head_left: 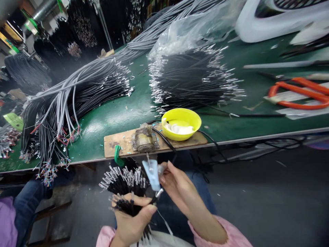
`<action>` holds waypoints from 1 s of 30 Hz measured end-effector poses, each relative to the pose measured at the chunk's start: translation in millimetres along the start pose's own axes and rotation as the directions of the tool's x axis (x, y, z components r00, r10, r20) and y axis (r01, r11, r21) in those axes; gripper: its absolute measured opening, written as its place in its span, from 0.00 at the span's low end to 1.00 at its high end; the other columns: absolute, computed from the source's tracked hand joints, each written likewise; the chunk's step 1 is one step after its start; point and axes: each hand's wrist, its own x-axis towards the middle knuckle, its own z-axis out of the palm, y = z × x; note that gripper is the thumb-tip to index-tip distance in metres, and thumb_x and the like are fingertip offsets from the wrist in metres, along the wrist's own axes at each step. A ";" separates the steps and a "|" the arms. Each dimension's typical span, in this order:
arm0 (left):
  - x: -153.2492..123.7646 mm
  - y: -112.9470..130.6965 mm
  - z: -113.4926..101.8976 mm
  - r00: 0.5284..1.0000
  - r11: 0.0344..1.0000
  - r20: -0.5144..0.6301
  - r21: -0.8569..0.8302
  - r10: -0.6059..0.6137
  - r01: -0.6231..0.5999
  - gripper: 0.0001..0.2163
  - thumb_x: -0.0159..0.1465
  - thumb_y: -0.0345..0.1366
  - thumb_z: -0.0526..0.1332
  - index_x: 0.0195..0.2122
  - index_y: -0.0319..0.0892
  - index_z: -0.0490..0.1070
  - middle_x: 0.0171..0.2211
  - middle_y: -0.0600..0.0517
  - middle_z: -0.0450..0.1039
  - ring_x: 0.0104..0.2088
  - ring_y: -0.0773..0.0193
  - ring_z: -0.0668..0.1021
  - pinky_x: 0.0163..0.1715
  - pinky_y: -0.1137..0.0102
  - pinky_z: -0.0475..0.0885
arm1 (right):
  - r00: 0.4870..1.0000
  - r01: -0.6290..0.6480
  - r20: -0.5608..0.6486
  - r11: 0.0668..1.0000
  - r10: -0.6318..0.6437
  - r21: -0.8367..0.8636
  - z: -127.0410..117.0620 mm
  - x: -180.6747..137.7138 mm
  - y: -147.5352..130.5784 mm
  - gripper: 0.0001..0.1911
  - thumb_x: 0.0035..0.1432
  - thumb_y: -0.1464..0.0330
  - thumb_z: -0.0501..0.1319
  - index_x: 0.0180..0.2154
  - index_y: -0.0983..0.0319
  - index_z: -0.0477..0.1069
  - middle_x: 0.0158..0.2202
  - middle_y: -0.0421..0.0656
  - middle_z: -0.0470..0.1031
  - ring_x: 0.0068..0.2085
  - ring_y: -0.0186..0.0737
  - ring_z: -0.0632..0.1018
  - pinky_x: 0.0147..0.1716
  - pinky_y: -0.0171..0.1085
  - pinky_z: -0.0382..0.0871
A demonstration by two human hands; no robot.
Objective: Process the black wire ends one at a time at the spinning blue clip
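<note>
My left hand (132, 216) is closed round a bundle of short black wires (125, 181) with bare silvery tips fanning up and left. My right hand (177, 183) pinches a small pale blue tool or tag (152, 173), held upright just right of the wire tips; a thin metal pin sticks out of its top. Both hands hover below the table edge, in front of a wooden board (120, 140) clamped to the green table (115, 113). On the board sit a grimy metal block (144, 139) and a yellow bowl (181, 123) holding white material.
Large piles of black wires (192, 79) and grey cables (77, 89) cover the table. Orange-handled scissors (298, 94) lie at the right, a clear plastic bag (195, 27) behind. Another person's knee in jeans (28, 202) is at lower left. A green clamp (118, 156) grips the board.
</note>
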 end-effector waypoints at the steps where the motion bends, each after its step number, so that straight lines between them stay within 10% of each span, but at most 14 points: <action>1: -1.4 -1.2 -1.0 1.000 1.000 0.003 -0.001 -0.014 0.014 0.08 0.44 0.42 0.69 0.17 0.42 0.78 0.19 0.48 0.79 0.23 0.53 0.79 0.29 0.63 0.76 | 1.000 0.004 -0.008 0.999 -0.004 -0.044 -4.7 -4.3 5.3 0.20 0.36 0.52 0.71 0.17 0.62 0.71 0.15 0.36 0.64 0.20 0.32 0.62 0.20 0.32 0.58; 12: -5.1 -20.2 -4.0 0.990 0.993 0.085 -0.013 -0.114 0.116 0.21 0.50 0.53 0.62 0.13 0.39 0.72 0.08 0.53 0.65 0.12 0.64 0.70 0.17 0.69 0.70 | 0.957 0.241 0.253 0.875 -0.142 -0.421 -25.6 -37.9 20.5 0.17 0.46 0.53 0.65 0.27 0.61 0.75 0.21 0.41 0.69 0.23 0.37 0.68 0.23 0.35 0.62; 20: -4.1 -21.2 -7.5 0.991 0.995 0.094 -0.027 -0.094 0.097 0.17 0.50 0.49 0.65 0.15 0.39 0.72 0.11 0.52 0.68 0.15 0.64 0.71 0.19 0.69 0.71 | 0.840 0.542 0.339 0.607 -0.424 -0.581 -2.6 -46.7 12.2 0.06 0.50 0.68 0.64 0.22 0.58 0.75 0.21 0.42 0.71 0.24 0.39 0.71 0.24 0.36 0.63; 30: -2.2 -8.5 -6.1 0.987 0.995 0.159 -0.100 0.018 -0.002 0.15 0.48 0.49 0.67 0.20 0.41 0.79 0.19 0.47 0.78 0.23 0.59 0.79 0.27 0.68 0.75 | 0.952 -0.148 0.254 0.983 0.170 -0.105 -3.9 -39.5 21.1 0.18 0.36 0.54 0.70 0.19 0.62 0.72 0.17 0.37 0.63 0.19 0.31 0.61 0.19 0.32 0.56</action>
